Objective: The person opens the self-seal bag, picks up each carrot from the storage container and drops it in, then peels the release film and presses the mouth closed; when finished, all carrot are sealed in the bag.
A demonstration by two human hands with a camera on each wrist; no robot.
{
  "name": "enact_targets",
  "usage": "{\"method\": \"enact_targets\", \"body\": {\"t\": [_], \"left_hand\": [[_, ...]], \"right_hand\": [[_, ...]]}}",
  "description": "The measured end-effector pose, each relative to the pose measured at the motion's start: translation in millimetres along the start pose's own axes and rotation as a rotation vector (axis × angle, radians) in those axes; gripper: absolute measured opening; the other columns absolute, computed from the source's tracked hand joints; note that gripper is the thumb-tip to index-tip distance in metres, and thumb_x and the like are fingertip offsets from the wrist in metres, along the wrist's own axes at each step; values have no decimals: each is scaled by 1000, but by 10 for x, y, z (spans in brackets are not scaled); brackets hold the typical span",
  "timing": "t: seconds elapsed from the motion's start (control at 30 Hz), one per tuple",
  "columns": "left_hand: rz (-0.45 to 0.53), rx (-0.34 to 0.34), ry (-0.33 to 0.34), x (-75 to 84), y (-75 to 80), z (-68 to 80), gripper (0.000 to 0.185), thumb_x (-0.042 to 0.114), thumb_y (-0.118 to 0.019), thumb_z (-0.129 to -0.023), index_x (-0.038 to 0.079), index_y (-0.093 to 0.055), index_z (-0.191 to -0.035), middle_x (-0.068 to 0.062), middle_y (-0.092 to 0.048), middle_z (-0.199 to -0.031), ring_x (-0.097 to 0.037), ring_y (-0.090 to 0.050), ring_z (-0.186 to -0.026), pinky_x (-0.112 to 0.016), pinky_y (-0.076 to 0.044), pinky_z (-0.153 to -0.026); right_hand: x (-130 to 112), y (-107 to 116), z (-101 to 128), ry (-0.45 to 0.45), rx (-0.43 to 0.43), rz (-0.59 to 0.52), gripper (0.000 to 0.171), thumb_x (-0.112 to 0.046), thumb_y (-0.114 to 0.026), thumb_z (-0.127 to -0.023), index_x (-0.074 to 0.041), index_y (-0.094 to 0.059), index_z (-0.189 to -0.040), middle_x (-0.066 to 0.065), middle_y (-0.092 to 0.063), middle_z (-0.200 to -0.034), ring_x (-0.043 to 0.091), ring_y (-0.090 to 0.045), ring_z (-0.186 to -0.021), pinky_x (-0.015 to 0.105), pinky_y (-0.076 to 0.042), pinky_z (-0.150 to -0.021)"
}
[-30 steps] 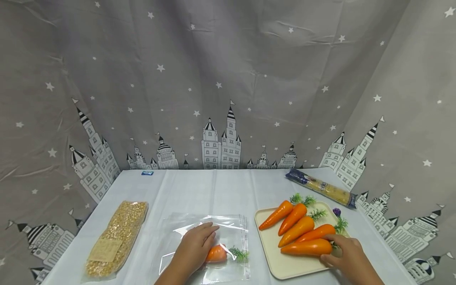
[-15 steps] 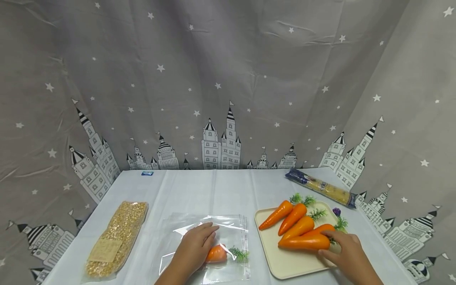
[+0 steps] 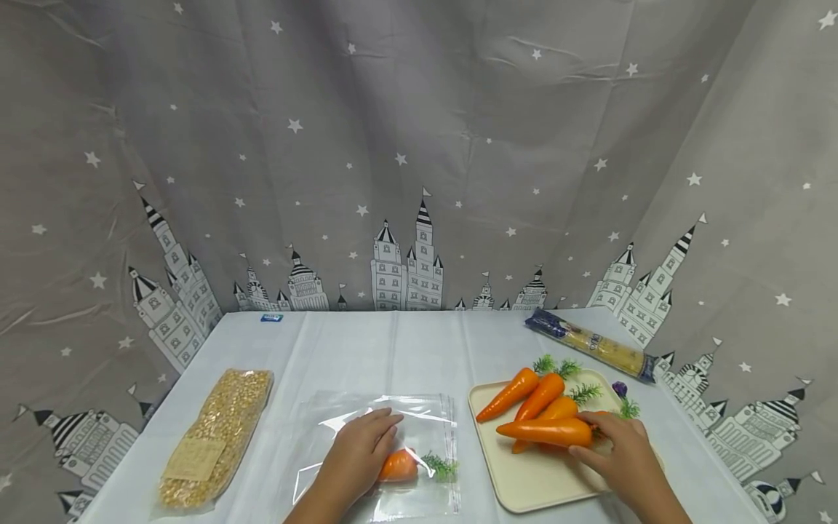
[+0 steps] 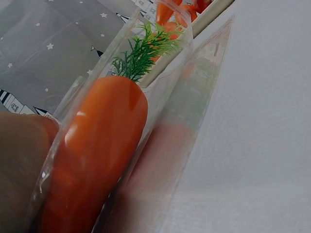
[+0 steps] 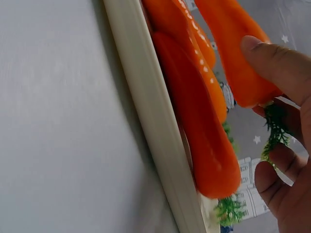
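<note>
My right hand (image 3: 599, 440) grips an orange carrot (image 3: 543, 431) by its leafy end and holds it just above the cream tray (image 3: 530, 487). The right wrist view shows my thumb (image 5: 277, 60) on that carrot (image 5: 238, 53), over the tray rim (image 5: 150, 136). More carrots (image 3: 524, 393) lie on the tray. My left hand (image 3: 363, 440) rests flat on a clear zip bag (image 3: 314, 437), beside a carrot (image 3: 399, 466) inside it. That carrot (image 4: 97, 150) fills the left wrist view, wrapped in the bag's plastic (image 4: 194, 97).
A long pack of yellow corn kernels (image 3: 216, 437) lies at the left of the white table. A pasta packet (image 3: 592, 345) lies behind the tray at the right. A small blue item (image 3: 270, 318) sits at the back left. A star-and-castle curtain hangs behind.
My right hand has lifted the nearest carrot off the tray and moved it up and to the left. The left hand and the bag have stayed still.
</note>
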State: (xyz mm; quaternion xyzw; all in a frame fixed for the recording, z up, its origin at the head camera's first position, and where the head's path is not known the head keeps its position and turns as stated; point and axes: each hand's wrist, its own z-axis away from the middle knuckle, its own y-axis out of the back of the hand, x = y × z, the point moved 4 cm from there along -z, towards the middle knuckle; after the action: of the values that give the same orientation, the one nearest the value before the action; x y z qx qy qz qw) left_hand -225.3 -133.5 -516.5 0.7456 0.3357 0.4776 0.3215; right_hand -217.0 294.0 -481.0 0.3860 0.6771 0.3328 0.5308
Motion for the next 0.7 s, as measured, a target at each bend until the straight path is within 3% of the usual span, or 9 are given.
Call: {"method": "enact_targets", "body": {"t": [0.2, 0.43, 0.7], "left_hand": [[-3, -8, 3, -5, -3, -5, 24, 24, -69, -101, 26, -78, -123, -2, -73, -131, -28, -68, -124, -54, -50, -109], [0, -33, 10, -12, -18, -17, 25, 24, -68, -101, 25, -77, -125, -3, -73, -133, -30, -67, -126, -56, -48, -110], [8, -35, 14, -11, -9, -11, 26, 24, -67, -101, 25, -77, -125, -3, -72, -133, -30, -67, -126, -56, -48, -110]], "right_hand": [[-130, -61, -58, 54, 43, -38, 53, -33, -91, -80, -12, -74, -125, 12, -74, -124, 37, -63, -117, 51, -34, -101], [-249, -165, -99, 38, 31, -55, 54, -37, -90, -80, -16, -74, -127, 10, -73, -127, 38, -56, -121, 56, -39, -101], [-429, -272, -137, 85, 53, -54, 53, -39, -91, -79, -18, -75, -125, 4, -75, -123, 30, -56, -115, 47, -42, -94]]}}
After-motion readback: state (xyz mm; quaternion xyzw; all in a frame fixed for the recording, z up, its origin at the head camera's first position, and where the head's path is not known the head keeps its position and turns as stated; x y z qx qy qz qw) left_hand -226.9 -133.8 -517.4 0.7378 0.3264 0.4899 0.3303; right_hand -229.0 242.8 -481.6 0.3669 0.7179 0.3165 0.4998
